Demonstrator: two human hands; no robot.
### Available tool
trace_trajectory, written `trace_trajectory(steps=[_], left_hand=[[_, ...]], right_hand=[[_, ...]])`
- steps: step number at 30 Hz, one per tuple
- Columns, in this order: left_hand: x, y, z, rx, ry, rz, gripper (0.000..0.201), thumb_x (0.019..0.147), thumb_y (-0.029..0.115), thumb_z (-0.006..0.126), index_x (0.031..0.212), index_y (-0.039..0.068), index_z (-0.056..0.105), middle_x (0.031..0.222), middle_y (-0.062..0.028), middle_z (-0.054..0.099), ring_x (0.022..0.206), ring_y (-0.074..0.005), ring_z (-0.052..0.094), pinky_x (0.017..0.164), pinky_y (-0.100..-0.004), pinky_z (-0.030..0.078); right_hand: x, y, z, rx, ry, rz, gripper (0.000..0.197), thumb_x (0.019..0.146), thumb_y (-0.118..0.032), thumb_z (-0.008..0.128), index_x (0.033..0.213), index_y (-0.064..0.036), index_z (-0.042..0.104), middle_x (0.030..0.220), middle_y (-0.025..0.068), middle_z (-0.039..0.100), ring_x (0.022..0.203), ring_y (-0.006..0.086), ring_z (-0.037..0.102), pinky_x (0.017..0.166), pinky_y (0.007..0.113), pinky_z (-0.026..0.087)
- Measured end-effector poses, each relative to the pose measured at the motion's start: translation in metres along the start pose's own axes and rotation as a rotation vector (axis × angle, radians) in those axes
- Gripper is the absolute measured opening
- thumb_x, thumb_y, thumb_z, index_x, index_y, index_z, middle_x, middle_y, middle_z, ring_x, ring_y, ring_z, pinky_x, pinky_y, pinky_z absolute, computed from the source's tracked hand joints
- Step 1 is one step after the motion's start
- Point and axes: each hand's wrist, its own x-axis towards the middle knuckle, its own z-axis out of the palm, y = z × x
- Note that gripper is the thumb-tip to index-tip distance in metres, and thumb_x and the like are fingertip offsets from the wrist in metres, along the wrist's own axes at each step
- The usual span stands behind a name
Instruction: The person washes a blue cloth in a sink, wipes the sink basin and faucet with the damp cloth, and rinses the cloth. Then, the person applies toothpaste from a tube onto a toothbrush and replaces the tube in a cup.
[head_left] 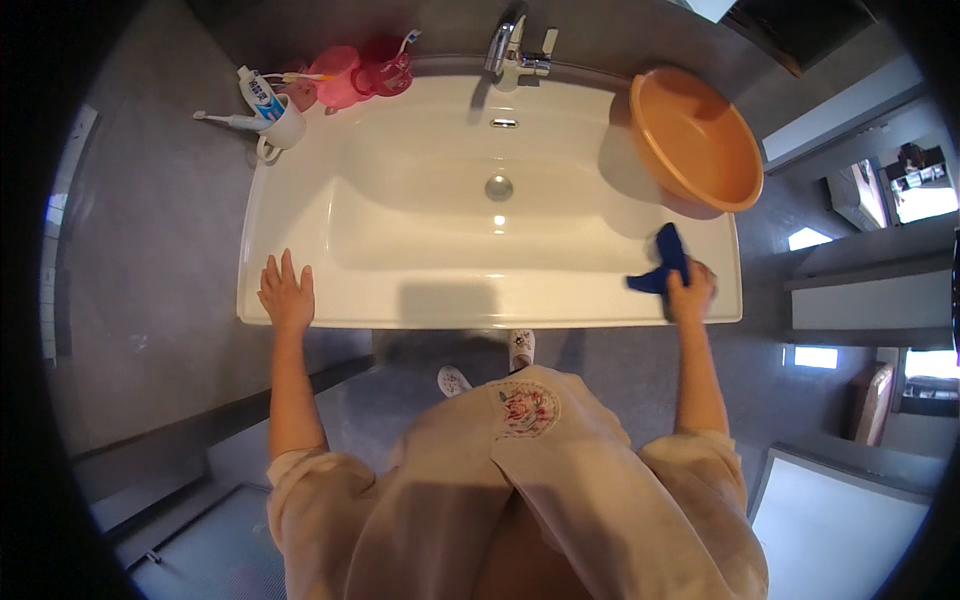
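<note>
My left hand (pixel 287 290) rests with its fingers spread on the front left corner of the white washbasin (pixel 420 285). At the right front edge, my right hand (pixel 692 292) is closed on a small dark blue cloth (pixel 664 270). Part of the cloth hangs out over the basin rim beyond my fingers; whether it is a sock or a rag I cannot tell. Just behind that hand, an orange plastic bowl (pixel 700 140) stands tilted on the basin's right side.
A chrome faucet (pixel 512 60) rises at the back middle above the drain (pixel 499 187). On the back left rim stand a white mug (pixel 284 128) with a toothpaste tube (pixel 260 95) and a toothbrush, and pink cups (pixel 337 80) with toothbrushes.
</note>
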Motion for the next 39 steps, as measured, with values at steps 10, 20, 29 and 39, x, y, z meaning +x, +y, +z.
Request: trace_trajectory(steps=[10,20,29,39], left_hand=[[-0.006,-0.007,0.009,-0.206,0.150,0.077,0.060,0.085,0.034,0.057,0.135,0.008,0.038,0.140,-0.0189,0.033,0.129,-0.0355,0.030,0.107,-0.0473,0.022],[-0.067,0.186,-0.034,-0.941,-0.177,0.623,0.058,0.068,0.011,0.071,0.122,0.005,0.049,0.119,-0.0150,0.052,0.114,-0.0302,0.045,0.099,-0.0372,0.034],[-0.042,0.076,-0.012,-0.724,0.397,0.175,0.029,0.071,0.000,0.055,0.099,0.002,0.058,0.091,-0.0125,0.056,0.088,-0.0280,0.054,0.082,-0.0356,0.043],[-0.046,0.072,0.002,-0.756,0.504,0.022,0.024,0.077,0.004,0.052,0.100,-0.002,0.056,0.094,-0.0142,0.054,0.087,-0.0268,0.053,0.083,-0.0343,0.043]], right_hand=[[-0.001,-0.124,0.005,-0.047,-0.375,-0.054,0.042,0.071,-0.037,0.061,0.099,-0.0058,0.065,0.095,0.0177,0.061,0.094,0.0334,0.057,0.081,0.042,0.046],[-0.007,-0.284,0.054,1.453,-1.351,0.398,0.033,0.084,-0.022,0.062,0.113,-0.0059,0.057,0.092,0.0080,0.061,0.080,0.0157,0.058,0.065,0.027,0.051],[0.094,-0.112,0.210,-0.219,-0.620,-0.221,0.062,0.089,-0.038,0.043,0.137,-0.0005,0.032,0.144,0.0213,0.026,0.134,0.0375,0.021,0.110,0.045,0.018],[0.041,-0.257,0.271,-0.165,-0.645,-0.755,0.066,0.089,-0.040,0.041,0.135,0.0056,0.030,0.142,0.0229,0.027,0.135,0.0333,0.021,0.110,0.049,0.014]])
